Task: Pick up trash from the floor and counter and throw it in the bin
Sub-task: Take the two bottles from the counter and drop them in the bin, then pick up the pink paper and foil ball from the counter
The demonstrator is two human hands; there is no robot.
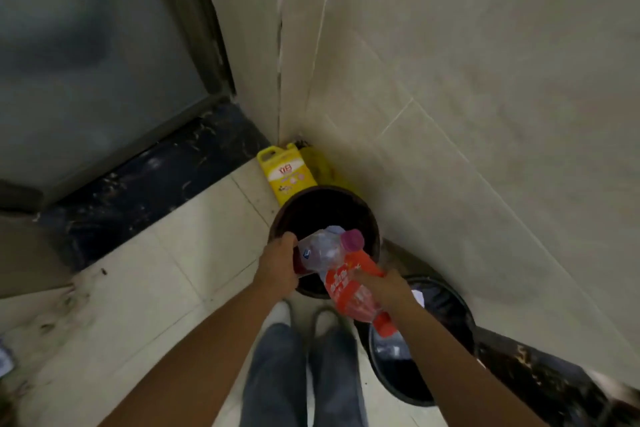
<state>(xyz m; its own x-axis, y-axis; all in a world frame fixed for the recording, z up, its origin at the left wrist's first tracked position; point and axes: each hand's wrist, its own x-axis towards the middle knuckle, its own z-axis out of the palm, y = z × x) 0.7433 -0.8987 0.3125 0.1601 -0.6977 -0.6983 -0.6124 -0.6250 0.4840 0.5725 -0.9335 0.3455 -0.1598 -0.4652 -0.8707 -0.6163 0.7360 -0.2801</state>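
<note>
Left hand (282,262) clamped on clear bottle (320,250), right hand (382,286) on red-labelled bottle (349,288); both best released only once centred over bin (277,218).

2 bottles (323,251), 2 bins (346,198), 1 yellow jug (285,173), 2 hands (280,263).

Clear crinkly plastic bottle (320,253), red glossy-label bottle (349,288); dark matt bin (367,215) (plastic prob.), smooth tile wall (450,80).

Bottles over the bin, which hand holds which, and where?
Left hand grips the clear bottle at its base; right hand grips the red-labelled bottle around its middle.
</note>
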